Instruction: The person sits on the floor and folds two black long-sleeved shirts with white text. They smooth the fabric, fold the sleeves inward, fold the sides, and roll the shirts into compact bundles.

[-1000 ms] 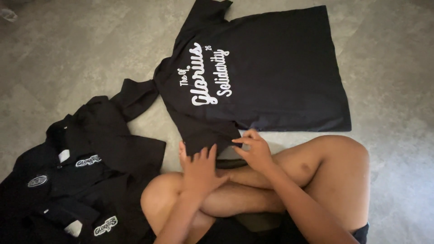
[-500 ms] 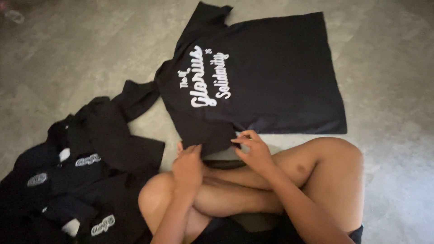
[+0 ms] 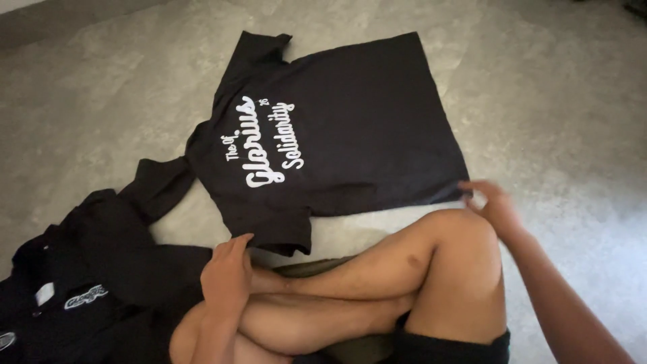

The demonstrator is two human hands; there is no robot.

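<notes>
the black t-shirt [image 3: 350, 128] lies flat on the floor [image 3: 552, 101], printed side up, far of the crossed legs. left hand [image 3: 226, 269] grips the near sleeve, fingers curled on the cloth. right hand [image 3: 488, 202] pinches the right hem corner, pulling it taut and smooth. pile [image 3: 74, 283] of black garments lies near left.

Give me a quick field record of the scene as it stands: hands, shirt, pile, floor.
left hand: at the near sleeve of the shirt, fingers curled at its hem
right hand: at the shirt's near bottom corner, blurred; grip unclear
shirt: black, spread flat on the floor, white lettering up
pile: dark garments heaped at the left, white patches showing
legs: crossed, bare, between the hands
</notes>
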